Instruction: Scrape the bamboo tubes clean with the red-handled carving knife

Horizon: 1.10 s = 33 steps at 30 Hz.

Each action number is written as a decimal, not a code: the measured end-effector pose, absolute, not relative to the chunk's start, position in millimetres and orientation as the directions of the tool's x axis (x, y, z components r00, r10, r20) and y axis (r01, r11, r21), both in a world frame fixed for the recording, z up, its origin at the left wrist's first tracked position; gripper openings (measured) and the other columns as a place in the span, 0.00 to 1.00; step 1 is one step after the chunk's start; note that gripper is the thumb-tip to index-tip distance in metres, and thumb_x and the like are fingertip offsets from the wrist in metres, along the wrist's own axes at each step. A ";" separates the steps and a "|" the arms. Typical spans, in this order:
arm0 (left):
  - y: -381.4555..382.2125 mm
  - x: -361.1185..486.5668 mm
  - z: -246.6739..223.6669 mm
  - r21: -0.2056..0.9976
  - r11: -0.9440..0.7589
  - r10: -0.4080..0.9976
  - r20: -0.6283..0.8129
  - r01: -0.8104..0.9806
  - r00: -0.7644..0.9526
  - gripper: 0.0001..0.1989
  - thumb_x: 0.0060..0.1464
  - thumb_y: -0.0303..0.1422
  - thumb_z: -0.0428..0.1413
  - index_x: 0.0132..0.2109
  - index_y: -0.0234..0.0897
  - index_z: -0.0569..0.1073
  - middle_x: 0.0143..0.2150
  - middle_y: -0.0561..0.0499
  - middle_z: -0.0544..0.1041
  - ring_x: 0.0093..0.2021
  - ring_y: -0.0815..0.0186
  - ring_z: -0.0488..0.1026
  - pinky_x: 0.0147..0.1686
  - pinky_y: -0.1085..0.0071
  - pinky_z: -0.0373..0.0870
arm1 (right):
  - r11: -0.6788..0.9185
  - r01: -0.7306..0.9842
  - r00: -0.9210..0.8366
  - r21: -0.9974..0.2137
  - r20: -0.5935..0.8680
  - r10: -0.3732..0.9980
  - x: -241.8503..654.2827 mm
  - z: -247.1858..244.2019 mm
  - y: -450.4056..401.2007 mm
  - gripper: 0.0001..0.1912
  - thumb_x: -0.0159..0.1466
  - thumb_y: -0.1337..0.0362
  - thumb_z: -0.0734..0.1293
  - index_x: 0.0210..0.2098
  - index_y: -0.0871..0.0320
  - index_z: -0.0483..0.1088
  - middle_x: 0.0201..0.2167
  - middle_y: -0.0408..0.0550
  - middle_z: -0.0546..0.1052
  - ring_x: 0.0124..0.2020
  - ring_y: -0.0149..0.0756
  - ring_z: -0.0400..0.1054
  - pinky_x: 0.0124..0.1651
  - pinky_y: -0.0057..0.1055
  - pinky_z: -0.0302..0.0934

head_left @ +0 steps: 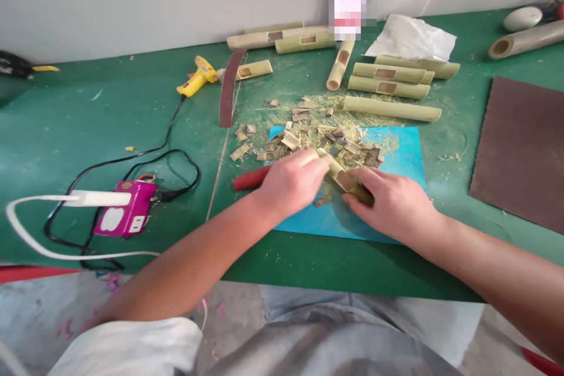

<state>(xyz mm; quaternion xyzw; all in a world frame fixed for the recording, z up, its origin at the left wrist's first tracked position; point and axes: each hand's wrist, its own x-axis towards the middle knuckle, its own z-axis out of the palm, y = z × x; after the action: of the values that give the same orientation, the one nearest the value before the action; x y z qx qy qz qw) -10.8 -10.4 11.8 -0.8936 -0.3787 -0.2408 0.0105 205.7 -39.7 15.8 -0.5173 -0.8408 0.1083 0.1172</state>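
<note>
A short green bamboo tube (343, 179) with a rectangular opening cut in its side lies slantwise over a blue mat (409, 153). My right hand (392, 197) is closed round its near end. Curled at the far end, my left hand (293, 182) has its thumb and forefinger against the tube. A red rod-like handle (251, 178) sticks out behind my left hand; its other end is hidden, so I cannot tell whether the hand touches it. Bamboo chips (291, 140) and sawdust are heaped just beyond both hands.
Several cut bamboo tubes (392, 108) lie toward the back, some beneath white paper (409, 38). A yellow glue gun (199, 76) and a purple power adapter (126, 208) with loose cables occupy the left. Brown sandpaper strip (230, 91) and brown sheet (524, 153) lie on the green table.
</note>
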 end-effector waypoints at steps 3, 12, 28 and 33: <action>-10.4 -12.2 11.2 0.186 -0.728 0.664 0.427 0.659 0.613 0.13 0.66 0.28 0.47 0.47 0.30 0.76 0.31 0.48 0.75 0.33 0.68 0.74 0.35 0.73 0.73 | 0.443 0.842 -0.438 -0.308 0.090 0.895 205.6 16.0 -39.7 0.12 0.62 0.57 0.64 0.41 0.56 0.72 0.32 0.45 0.79 0.28 0.34 0.70 0.27 0.30 0.50; -13.6 -12.1 8.2 0.213 -0.704 0.683 0.463 0.678 0.565 0.13 0.66 0.28 0.48 0.47 0.28 0.76 0.31 0.48 0.75 0.33 0.69 0.74 0.35 0.73 0.73 | 0.443 0.840 -0.432 -0.315 0.106 0.895 206.4 15.3 -40.1 0.13 0.61 0.57 0.65 0.43 0.56 0.72 0.31 0.45 0.79 0.27 0.34 0.70 0.27 0.29 0.51; -13.4 -13.4 7.9 0.169 -0.696 0.680 0.466 0.698 0.566 0.14 0.67 0.29 0.46 0.48 0.29 0.75 0.31 0.48 0.75 0.31 0.69 0.74 0.33 0.73 0.74 | 0.467 0.835 -0.447 -0.291 0.138 0.884 206.6 15.8 -40.3 0.13 0.62 0.57 0.64 0.42 0.57 0.73 0.30 0.45 0.79 0.27 0.35 0.70 0.27 0.29 0.51; -14.1 -12.7 9.1 0.181 -0.712 0.673 0.451 0.679 0.586 0.13 0.66 0.28 0.47 0.48 0.30 0.76 0.32 0.48 0.75 0.32 0.69 0.74 0.34 0.74 0.74 | 0.469 0.837 -0.454 -0.283 0.121 0.883 207.4 16.2 -40.4 0.13 0.63 0.57 0.64 0.43 0.57 0.72 0.30 0.45 0.79 0.27 0.35 0.70 0.27 0.29 0.50</action>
<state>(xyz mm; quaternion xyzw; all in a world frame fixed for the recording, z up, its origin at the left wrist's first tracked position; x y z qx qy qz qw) -12.7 -14.1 9.1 -0.8904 -0.3797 -0.2511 0.0056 207.4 -40.4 16.2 -0.5072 -0.8476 0.0915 0.1262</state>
